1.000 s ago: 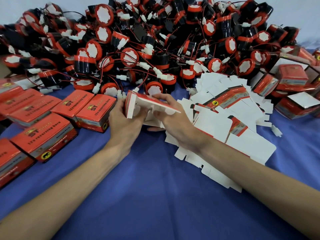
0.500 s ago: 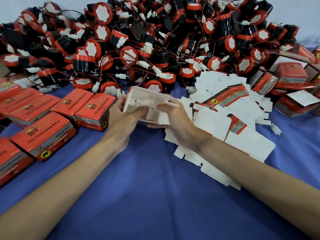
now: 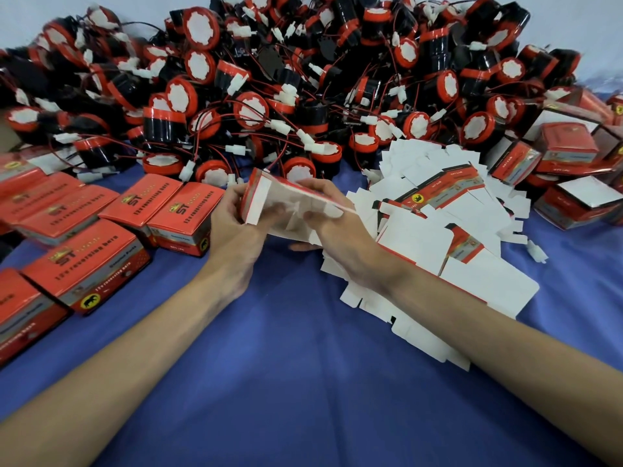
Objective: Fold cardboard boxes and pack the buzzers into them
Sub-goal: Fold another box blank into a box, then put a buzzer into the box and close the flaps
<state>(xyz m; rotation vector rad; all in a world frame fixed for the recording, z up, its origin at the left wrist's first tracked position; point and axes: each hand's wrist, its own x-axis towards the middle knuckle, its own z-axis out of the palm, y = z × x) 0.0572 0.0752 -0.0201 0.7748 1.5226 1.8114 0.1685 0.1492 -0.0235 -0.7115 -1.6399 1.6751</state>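
- The box (image 3: 293,203), half folded with its white inside toward us, is held above the blue cloth (image 3: 303,365) at mid-frame, just in front of the buzzers (image 3: 303,79).
- We see the left hand (image 3: 236,230) gripping its left end, fingers curled round the red edge.
- The right hand (image 3: 340,230) grasps its right part, with fingers over the top edge.
- Just right of the hands lies a heap of flat blanks (image 3: 438,210), mostly white side up, and the right forearm crosses over it.
- The buzzers are black and red, piled with white plugs on wires.
- We see closed red boxes (image 3: 161,210) at left and more boxes (image 3: 566,153) at far right.
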